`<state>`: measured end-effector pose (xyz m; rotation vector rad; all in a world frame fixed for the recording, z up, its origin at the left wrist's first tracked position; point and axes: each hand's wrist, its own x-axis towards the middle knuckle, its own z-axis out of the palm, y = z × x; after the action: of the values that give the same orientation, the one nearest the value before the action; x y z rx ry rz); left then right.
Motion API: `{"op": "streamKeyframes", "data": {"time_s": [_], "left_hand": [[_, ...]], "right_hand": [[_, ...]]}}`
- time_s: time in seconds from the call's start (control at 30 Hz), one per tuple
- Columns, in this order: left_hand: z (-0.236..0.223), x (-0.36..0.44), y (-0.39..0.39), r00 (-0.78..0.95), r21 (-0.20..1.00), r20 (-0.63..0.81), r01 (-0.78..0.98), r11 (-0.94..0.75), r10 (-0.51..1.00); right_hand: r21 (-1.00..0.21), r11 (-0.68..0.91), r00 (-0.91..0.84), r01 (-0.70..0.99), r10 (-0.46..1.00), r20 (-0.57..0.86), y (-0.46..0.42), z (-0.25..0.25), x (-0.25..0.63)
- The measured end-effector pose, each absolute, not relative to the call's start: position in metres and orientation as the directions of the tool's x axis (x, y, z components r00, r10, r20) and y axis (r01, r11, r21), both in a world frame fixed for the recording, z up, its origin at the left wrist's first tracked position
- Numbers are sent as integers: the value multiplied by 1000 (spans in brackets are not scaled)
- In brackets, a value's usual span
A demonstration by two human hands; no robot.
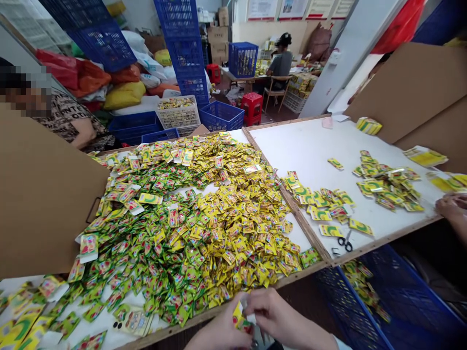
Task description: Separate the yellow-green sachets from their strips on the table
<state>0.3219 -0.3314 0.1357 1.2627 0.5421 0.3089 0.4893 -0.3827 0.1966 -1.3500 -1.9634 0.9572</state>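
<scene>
At the bottom middle, close to the table's front edge, my left hand grips a small yellow printed carton with a white flap. My right hand has its fingers closed at the carton's white end, partly hiding it. Just beyond both hands spreads a large heap of small sachets, yellow ones on the right and green ones on the left. Several flat or opened cartons, such as a white-flapped one, lie on top of the heap.
A phone lies at the front left edge. A wooden strip divides the table; cartons and scissors lie beyond it. A co-worker's hand is at right. Blue crates stand below; cardboard blocks the left.
</scene>
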Motion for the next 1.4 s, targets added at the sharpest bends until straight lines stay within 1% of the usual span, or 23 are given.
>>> {"op": "streamKeyframes", "data": {"time_s": [0.07,0.13,0.17,0.27,0.33,0.4,0.43,0.5,0.53,0.6,0.67,0.73,0.8,0.87,1.0,1.07,1.13,1.27,1.4], "left_hand": [[128,329,-332,846,957,-215,82,280,489],[117,339,-326,861,958,-226,111,266,456],[109,346,-320,868,961,-228,128,244,441],[85,373,-288,863,976,-218,187,114,456],[67,391,-260,827,967,-213,254,-7,520],[51,404,-233,784,936,-188,325,-133,592],[44,408,-223,764,916,-167,354,-190,623],[31,410,-209,732,872,-113,397,-286,671],[26,409,-206,721,852,-84,410,-326,688],[19,405,-206,707,815,-29,427,-393,707],[15,400,-210,698,782,21,435,-447,716],[15,392,-216,688,752,62,444,-487,723],[17,383,-222,671,727,98,456,-513,735],[19,372,-229,640,706,129,477,-523,758],[12,348,-241,495,688,167,560,-460,853],[4,335,-245,422,690,167,596,-411,891],[-6,320,-249,384,694,163,611,-382,909],[-15,295,-256,383,681,169,621,-389,908],[-6,303,-256,500,613,197,608,-504,843]], "right_hand": [[-834,197,-360,516,933,-3,-390,186,491],[-834,131,-310,536,949,-50,-391,175,497],[-824,110,-263,556,964,-49,-389,170,504],[-782,48,-48,621,999,23,-378,161,547],[-761,-45,157,647,985,75,-371,166,596],[-751,-171,392,638,911,126,-366,177,648],[-756,-221,483,616,864,142,-363,182,671],[-780,-294,600,552,790,127,-356,184,696],[-796,-322,626,512,775,89,-350,179,697],[-827,-383,627,412,778,-48,-335,154,674],[-847,-450,580,284,783,-222,-317,117,630],[-850,-505,530,149,767,-362,-299,80,582],[-834,-551,497,28,732,-467,-284,53,547],[-817,-573,483,-70,697,-530,-271,39,530],[-808,-559,496,-185,657,-568,-252,37,532],[-814,-544,506,-204,653,-564,-247,43,538],[-825,-528,514,-202,660,-548,-249,51,543],[-863,-482,496,-151,718,-488,-259,75,550],[-906,-418,417,-61,814,-404,-251,106,549]]}}
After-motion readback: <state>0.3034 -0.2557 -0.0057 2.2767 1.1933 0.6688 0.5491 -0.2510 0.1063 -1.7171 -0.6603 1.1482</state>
